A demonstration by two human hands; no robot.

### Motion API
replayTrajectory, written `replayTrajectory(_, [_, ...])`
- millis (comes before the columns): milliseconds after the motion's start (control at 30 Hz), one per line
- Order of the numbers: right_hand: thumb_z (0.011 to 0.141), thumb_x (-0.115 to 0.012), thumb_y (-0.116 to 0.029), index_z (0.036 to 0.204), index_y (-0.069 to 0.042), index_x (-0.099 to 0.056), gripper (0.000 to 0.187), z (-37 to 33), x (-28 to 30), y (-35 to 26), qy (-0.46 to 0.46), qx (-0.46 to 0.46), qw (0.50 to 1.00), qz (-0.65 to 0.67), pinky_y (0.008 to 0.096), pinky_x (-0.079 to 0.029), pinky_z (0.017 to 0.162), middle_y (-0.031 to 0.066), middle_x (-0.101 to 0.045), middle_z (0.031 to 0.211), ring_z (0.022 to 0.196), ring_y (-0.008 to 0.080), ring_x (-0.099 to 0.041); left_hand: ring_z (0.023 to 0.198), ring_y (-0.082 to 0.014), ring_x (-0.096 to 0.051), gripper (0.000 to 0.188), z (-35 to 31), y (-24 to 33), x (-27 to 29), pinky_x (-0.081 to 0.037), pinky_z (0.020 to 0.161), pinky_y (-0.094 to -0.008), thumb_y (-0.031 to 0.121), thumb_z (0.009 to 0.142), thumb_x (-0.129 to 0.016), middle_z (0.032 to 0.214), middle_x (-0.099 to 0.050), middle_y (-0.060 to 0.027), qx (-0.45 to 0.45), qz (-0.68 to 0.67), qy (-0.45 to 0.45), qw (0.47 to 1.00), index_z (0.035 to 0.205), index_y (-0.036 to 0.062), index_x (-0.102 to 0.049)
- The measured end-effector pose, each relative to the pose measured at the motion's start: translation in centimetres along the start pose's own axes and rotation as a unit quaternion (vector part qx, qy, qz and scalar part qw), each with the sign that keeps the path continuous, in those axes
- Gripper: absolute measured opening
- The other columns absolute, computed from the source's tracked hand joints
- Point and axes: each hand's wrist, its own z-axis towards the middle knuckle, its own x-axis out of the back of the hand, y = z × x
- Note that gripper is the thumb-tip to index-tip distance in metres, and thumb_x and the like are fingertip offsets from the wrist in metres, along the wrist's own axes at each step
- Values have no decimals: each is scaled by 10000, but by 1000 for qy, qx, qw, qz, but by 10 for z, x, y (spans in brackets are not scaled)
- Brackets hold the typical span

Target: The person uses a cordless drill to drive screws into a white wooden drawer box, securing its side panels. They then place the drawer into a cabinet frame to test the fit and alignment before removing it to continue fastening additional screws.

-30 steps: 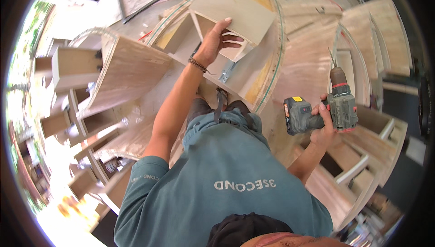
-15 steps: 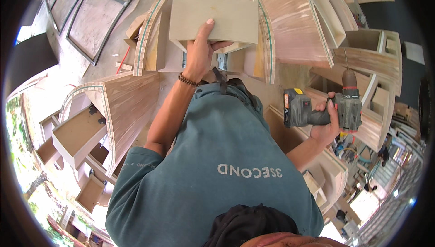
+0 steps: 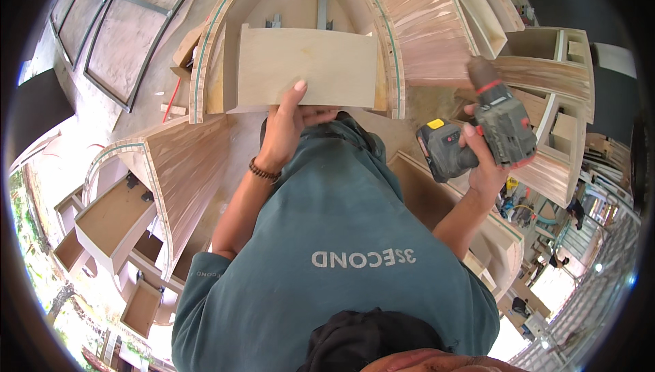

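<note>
My left hand [image 3: 290,123] grips the near edge of a pale wooden drawer [image 3: 307,61], thumb on its broad panel and fingers below the edge. The drawer is at the near side of an arched wooden cabinet [image 3: 204,65] with a green line along its rim. Beyond the drawer, metal drawer slides [image 3: 322,13] show inside the cabinet. Off to the right, my right hand [image 3: 483,160] is closed round the handle of a black and red cordless drill [image 3: 505,126]. The drill is held in the air, its chuck tilted up and leftward, apart from the drawer.
More arched wooden cabinets stand close by, one at left [image 3: 194,167] and one at upper right [image 3: 430,31]. A loose drawer [image 3: 116,218] sits on the left one. A metal frame [image 3: 140,0] lies on the floor at upper left. Further cabinets [image 3: 546,75] crowd the right.
My left hand and the drawer have come nearer to me, uncovering the slides and more of the cabinet's inside. The drill has tilted leftward, its chuck end swinging left.
</note>
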Motion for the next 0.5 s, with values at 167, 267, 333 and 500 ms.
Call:
replayTrajectory(167, [760, -909, -68, 1289, 17, -576, 631, 25, 6, -29, -130, -2, 982, -134, 350, -546, 921, 127, -704, 1163, 1015, 172, -679, 829, -214, -744, 367, -46, 49, -9, -586, 707, -311, 270, 1017, -659, 1034, -763, -170, 80, 373, -57, 923, 1203, -44, -705])
replayTrajectory(267, [741, -944, -130, 1325, 17, -551, 719, 32, 0, -41, -168, 31, 970, -171, 366, -535, 975, 122, -666, 1229, 1120, 198, -654, 637, -175, -709, 192, -48, 60, -25, -547, 599, -280, 236, 959, -727, 903, -771, -98, -302, 523, 25, 797, 997, 57, -785])
replayTrajectory(333, [733, -952, -147, 1342, 12, -544, 750, 45, -9, -53, -206, 48, 957, -199, 369, -529, 997, 117, -658, 1243, 1150, 203, -647, 806, -213, -721, 176, -26, 76, -41, -557, 719, -331, 194, 907, -769, 904, -747, -89, -391, 561, 83, 725, 1014, 55, -759])
replayTrajectory(500, [731, -942, -170, 1350, -12, -555, 747, 76, -34, -80, -279, 46, 908, -310, 362, -529, 994, 115, -671, 1222, 1131, 204, -660, 1180, -297, -626, 464, 45, 79, -46, -456, 1082, -479, 382, 866, -783, 1138, -714, -118, -492, 672, 79, 547, 1193, 63, -701])
